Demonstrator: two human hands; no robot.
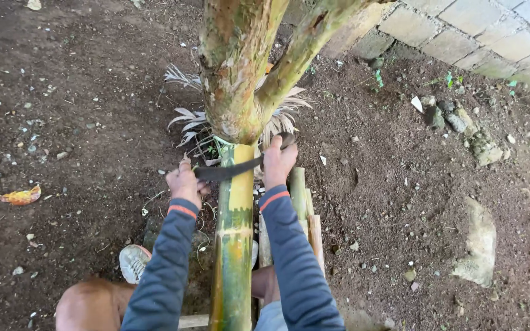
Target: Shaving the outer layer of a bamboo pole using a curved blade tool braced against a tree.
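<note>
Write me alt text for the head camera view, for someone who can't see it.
Seen from above, a person's left hand and right hand grip the two ends of a dark curved blade laid across a green and yellow bamboo pole. The pole's far end meets a forked tree trunk on bare soil.

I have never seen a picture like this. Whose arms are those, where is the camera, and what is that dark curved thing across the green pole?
There is no machine here: the arms belong to a person, and the one camera sits on their head, looking down. The left hand and right hand each close a grip on one end of a dark curved blade, which lies across a thick green and yellow bamboo pole. The pole's far end meets a forked tree trunk. More split bamboo pieces lie to the right of it. Below is bare soil, with stones, a fallen leaf and a paved edge. The person's white shoe shows below.
</note>
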